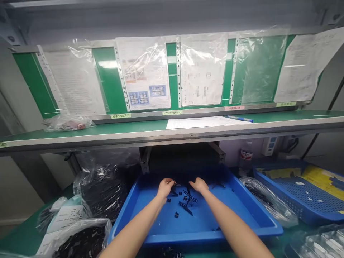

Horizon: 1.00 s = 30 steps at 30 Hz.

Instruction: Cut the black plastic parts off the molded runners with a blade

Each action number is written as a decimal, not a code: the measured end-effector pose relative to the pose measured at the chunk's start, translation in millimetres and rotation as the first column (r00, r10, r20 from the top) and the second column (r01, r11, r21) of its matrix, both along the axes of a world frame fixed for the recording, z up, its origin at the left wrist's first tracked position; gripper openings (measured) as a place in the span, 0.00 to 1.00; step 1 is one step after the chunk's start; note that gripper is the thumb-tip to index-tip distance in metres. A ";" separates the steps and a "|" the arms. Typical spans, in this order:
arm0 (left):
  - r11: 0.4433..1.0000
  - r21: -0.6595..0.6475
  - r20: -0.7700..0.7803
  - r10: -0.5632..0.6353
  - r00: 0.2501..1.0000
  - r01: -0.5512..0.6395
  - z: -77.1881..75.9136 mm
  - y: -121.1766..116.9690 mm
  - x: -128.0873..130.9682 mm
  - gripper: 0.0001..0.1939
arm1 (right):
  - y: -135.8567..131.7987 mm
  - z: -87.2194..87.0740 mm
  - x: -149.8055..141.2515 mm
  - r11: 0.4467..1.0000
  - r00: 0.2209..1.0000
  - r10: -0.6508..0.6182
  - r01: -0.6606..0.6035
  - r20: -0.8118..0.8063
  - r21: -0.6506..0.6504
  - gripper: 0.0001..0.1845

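Note:
Both hands reach into a large blue tray. My left hand is closed in a pinch on a thin black plastic part, whose end sticks out to the right of the fingertips. A short gap away, my right hand is closed too, fingertips together; what lies between them is too dark to make out. Below and between the hands, several ladder-like black plastic strips and small black pieces lie scattered on the tray floor.
Left of the tray stand bags of black parts and a larger black-filled bag. To the right are a clear bag, a blue basket and clear trays. A shelf crosses above; a bottle stands behind.

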<state>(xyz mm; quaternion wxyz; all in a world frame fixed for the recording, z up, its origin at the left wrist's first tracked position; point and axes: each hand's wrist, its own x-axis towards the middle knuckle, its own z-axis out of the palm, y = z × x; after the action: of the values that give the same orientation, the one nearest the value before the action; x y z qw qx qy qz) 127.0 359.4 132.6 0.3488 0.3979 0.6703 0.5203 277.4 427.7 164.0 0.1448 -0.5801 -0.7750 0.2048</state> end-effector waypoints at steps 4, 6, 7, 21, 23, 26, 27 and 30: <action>0.991 -0.098 -0.036 -0.090 0.995 0.086 -4.2 5.2 13.7 0.14 | 24.1 -2.0 12.1 0.999 0.999 -0.025 0.025 0.036 -0.020 0.13; 0.982 -0.147 -0.045 -0.125 0.991 0.117 -6.1 9.0 17.9 0.14 | 38.0 0.4 32.2 0.999 0.998 -0.041 0.042 0.049 -0.023 0.14; 0.977 -0.169 -0.047 -0.139 0.989 0.129 -7.1 11.1 19.4 0.14 | 43.9 1.8 43.6 0.999 0.997 -0.046 0.047 0.055 -0.025 0.14; 0.906 -0.209 -0.334 -0.420 0.844 0.368 4.6 4.8 75.5 0.14 | 8.4 13.0 98.2 1.000 0.997 -0.014 0.016 -0.069 0.021 0.13; 0.898 -0.184 -0.357 -0.440 0.824 0.399 10.5 -2.7 84.2 0.14 | -5.8 17.1 104.5 0.997 0.994 -0.027 0.034 -0.110 0.065 0.13; 0.888 -0.124 -0.371 -0.455 0.809 0.442 23.2 -13.1 90.6 0.13 | -35.8 19.7 121.3 0.986 0.984 -0.051 0.076 -0.168 0.150 0.14; 0.886 -0.101 -0.374 -0.456 0.808 0.453 27.9 -16.3 91.4 0.13 | -48.9 19.1 129.1 0.980 0.981 -0.056 0.090 -0.186 0.180 0.14; 0.880 -0.025 -0.375 -0.449 0.811 0.475 40.6 -29.1 94.4 0.10 | -98.1 12.1 157.9 0.960 0.971 -0.054 0.115 -0.232 0.257 0.13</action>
<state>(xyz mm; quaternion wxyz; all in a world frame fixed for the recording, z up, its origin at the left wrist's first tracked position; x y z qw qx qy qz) 221.4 330.3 173.2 0.3178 0.6514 0.5883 0.3587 435.3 329.6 176.2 0.3167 -0.5612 -0.7488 0.1551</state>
